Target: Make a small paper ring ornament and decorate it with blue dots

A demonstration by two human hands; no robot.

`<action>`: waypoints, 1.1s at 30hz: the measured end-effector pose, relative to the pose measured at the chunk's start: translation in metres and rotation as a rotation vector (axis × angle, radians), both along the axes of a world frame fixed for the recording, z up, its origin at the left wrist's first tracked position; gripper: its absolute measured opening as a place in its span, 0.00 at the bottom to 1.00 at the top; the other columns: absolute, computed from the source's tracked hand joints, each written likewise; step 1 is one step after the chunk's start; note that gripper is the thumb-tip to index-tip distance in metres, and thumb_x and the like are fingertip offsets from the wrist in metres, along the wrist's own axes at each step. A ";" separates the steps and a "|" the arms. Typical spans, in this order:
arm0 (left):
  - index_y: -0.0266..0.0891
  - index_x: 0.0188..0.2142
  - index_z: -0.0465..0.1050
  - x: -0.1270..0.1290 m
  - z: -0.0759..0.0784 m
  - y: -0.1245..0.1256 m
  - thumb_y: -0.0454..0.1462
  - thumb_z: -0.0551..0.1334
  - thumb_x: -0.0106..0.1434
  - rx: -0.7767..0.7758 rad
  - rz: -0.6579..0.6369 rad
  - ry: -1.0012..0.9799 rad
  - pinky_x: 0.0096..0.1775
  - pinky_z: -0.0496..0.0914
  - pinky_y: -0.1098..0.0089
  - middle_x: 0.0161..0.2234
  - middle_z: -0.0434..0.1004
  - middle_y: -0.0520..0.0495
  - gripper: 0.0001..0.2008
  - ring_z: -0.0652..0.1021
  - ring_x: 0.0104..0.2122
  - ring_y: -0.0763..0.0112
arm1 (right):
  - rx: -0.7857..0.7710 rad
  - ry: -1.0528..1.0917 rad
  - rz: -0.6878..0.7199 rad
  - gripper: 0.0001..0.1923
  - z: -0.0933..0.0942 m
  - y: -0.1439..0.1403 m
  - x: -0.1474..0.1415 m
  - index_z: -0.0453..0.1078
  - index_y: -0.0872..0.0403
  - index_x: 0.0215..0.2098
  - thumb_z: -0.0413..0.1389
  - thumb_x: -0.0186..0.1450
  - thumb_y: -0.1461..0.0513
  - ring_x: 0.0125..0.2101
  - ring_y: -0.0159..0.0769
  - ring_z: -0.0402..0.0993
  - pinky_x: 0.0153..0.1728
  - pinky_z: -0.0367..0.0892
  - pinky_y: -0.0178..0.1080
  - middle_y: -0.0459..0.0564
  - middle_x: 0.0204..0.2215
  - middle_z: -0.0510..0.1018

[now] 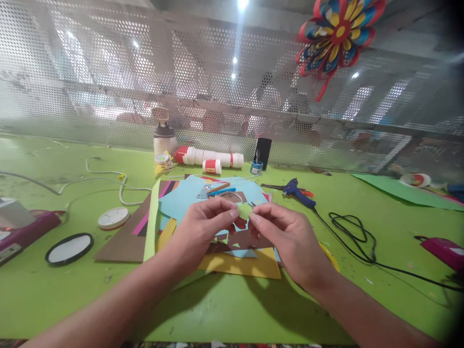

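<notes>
So there's this small light-green paper piece [244, 210] pinched right between both hands, held just above a messy stack of colored paper sheets [239, 263] in the middle of the green surface [54, 290]. The left hand [205, 224] has its grip closed on the piece's left edge with thumb and fingertips, and the right hand [286, 237] does the same on the right edge, so the piece sits in the gap where the two grips meet. On the stack just behind the hands lies a pencil [218, 187]. Further right there's a blue glue gun [297, 191] with its black cord [357, 241] looping away. Back near the mesh wall lies a white glue stick [208, 156].
</notes>
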State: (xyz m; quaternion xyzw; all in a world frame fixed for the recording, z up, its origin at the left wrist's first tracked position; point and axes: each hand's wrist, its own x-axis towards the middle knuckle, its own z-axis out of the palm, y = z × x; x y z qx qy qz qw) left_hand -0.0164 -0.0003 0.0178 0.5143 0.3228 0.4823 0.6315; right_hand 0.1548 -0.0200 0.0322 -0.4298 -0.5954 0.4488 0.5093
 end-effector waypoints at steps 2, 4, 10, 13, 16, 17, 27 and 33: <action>0.39 0.31 0.75 0.000 -0.001 0.000 0.43 0.68 0.60 -0.039 -0.015 -0.021 0.33 0.70 0.70 0.30 0.76 0.50 0.09 0.74 0.30 0.72 | 0.005 -0.014 -0.013 0.08 -0.001 0.000 0.000 0.74 0.53 0.27 0.62 0.60 0.57 0.23 0.30 0.70 0.26 0.71 0.34 0.43 0.20 0.73; 0.39 0.31 0.74 0.000 -0.002 0.000 0.45 0.65 0.63 -0.033 -0.018 -0.050 0.34 0.70 0.71 0.30 0.75 0.50 0.12 0.74 0.31 0.71 | 0.004 -0.026 -0.022 0.08 -0.002 0.001 0.000 0.74 0.53 0.28 0.62 0.60 0.57 0.23 0.30 0.70 0.26 0.71 0.34 0.43 0.20 0.73; 0.38 0.32 0.76 0.003 0.001 -0.002 0.46 0.66 0.62 -0.034 -0.017 -0.117 0.34 0.70 0.73 0.30 0.73 0.51 0.13 0.73 0.29 0.75 | 0.008 -0.029 -0.023 0.09 -0.004 0.001 0.000 0.74 0.54 0.29 0.62 0.61 0.56 0.23 0.29 0.68 0.27 0.71 0.33 0.43 0.20 0.72; 0.39 0.31 0.75 0.006 0.002 -0.004 0.41 0.71 0.56 -0.089 -0.029 -0.100 0.31 0.70 0.72 0.27 0.73 0.53 0.10 0.73 0.27 0.75 | -0.009 -0.001 -0.008 0.09 -0.005 0.001 0.000 0.75 0.54 0.29 0.62 0.60 0.55 0.23 0.29 0.68 0.28 0.73 0.33 0.43 0.20 0.72; 0.40 0.30 0.74 0.007 0.000 -0.004 0.43 0.72 0.55 -0.144 0.006 -0.077 0.28 0.69 0.72 0.26 0.70 0.54 0.11 0.72 0.26 0.74 | -0.010 0.014 -0.001 0.09 -0.008 0.001 -0.001 0.76 0.54 0.30 0.62 0.60 0.56 0.23 0.28 0.68 0.27 0.72 0.33 0.43 0.20 0.72; 0.40 0.30 0.74 0.007 -0.001 -0.004 0.43 0.72 0.55 -0.155 0.017 -0.079 0.27 0.69 0.72 0.26 0.70 0.54 0.11 0.71 0.26 0.75 | -0.009 0.012 0.001 0.09 -0.008 0.002 -0.002 0.76 0.54 0.30 0.62 0.60 0.56 0.23 0.28 0.68 0.27 0.72 0.32 0.43 0.20 0.72; 0.39 0.29 0.74 0.003 -0.003 0.000 0.41 0.70 0.57 -0.176 0.071 -0.127 0.29 0.66 0.74 0.27 0.74 0.52 0.09 0.71 0.27 0.76 | 0.050 -0.070 -0.042 0.11 -0.009 0.004 0.002 0.75 0.54 0.33 0.59 0.63 0.54 0.26 0.29 0.69 0.28 0.69 0.32 0.43 0.23 0.73; 0.36 0.28 0.76 0.001 -0.003 0.007 0.39 0.69 0.58 0.001 0.134 -0.177 0.35 0.67 0.74 0.26 0.76 0.51 0.08 0.73 0.28 0.77 | 0.049 -0.222 -0.065 0.15 -0.012 0.018 0.008 0.73 0.54 0.35 0.55 0.65 0.51 0.26 0.30 0.68 0.29 0.67 0.34 0.44 0.23 0.72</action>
